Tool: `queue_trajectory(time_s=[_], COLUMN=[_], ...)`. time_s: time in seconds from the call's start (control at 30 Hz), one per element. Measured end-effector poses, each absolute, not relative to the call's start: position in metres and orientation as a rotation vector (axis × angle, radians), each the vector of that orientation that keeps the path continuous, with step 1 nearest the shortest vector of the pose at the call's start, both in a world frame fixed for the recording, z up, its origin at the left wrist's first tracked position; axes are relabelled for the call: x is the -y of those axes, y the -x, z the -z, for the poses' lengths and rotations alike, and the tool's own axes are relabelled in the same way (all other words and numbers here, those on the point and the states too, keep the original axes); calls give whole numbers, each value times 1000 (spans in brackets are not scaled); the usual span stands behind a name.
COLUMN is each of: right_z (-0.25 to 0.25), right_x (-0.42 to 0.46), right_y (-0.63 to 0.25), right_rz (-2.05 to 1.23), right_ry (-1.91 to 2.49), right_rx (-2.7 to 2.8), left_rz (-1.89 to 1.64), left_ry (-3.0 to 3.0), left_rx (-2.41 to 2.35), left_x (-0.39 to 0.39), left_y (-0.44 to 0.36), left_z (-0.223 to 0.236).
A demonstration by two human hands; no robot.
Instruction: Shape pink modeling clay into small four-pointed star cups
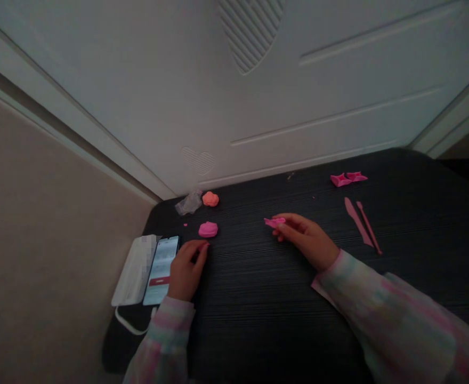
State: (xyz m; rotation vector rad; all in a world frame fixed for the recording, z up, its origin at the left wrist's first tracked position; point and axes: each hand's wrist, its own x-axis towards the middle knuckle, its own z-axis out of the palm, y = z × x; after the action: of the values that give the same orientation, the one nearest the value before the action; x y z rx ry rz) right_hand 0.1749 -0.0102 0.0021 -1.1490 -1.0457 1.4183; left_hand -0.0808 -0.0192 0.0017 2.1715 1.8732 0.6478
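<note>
The right hand's [304,237] grip is closed, thumb and fingers pinching a pink piece [275,222] above the desk [254,314]. The left hand's [187,268] grip is also drawn together, on a small pink bit [204,246] that shows at the fingertips.

Just beyond the left hand lies a pink lump [208,230]; behind it sit an orange lump [210,199] and a crumpled clear wrapper [189,202]. Left of that hand a lit phone [163,261] lies beside a white face mask [131,274], its loop hanging toward the near edge. To the right of the right hand, a pink knife [357,221] and a thin pink tool [369,228] lie side by side, with two pink folded shapes [348,179] behind them.

The desk is black, finely grained and rounded at its far right corner. Its far edge meets a white panel [138,90] with long grooves and ribbed hearts in relief. A plain tan wall [38,229] closes the left side; the light is dim.
</note>
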Motion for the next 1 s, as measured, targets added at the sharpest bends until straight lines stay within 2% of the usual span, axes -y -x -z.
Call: queue_trajectory(time_s=[0.57,0.7,0.83,1.0], right_z=[3,1,3,10], right_x=[10,10,9,10], right_y=[-177,-177,-177,-179], right_rz=[-1381,-1375,-1296,-1176], right_ry=[1127,1095,1099,1132], right_rx=[1178,1166,1209,1326], left_rz=[-796,-1080,-1463,-959], left_ry=[-2377,-2369,-1974,-1701], left_rx=[-1928,-1994,-1819,-1390], left_x=[20,20,22,15], left_y=[80,73,37,-30], left_z=[-1,-8,-16,-11])
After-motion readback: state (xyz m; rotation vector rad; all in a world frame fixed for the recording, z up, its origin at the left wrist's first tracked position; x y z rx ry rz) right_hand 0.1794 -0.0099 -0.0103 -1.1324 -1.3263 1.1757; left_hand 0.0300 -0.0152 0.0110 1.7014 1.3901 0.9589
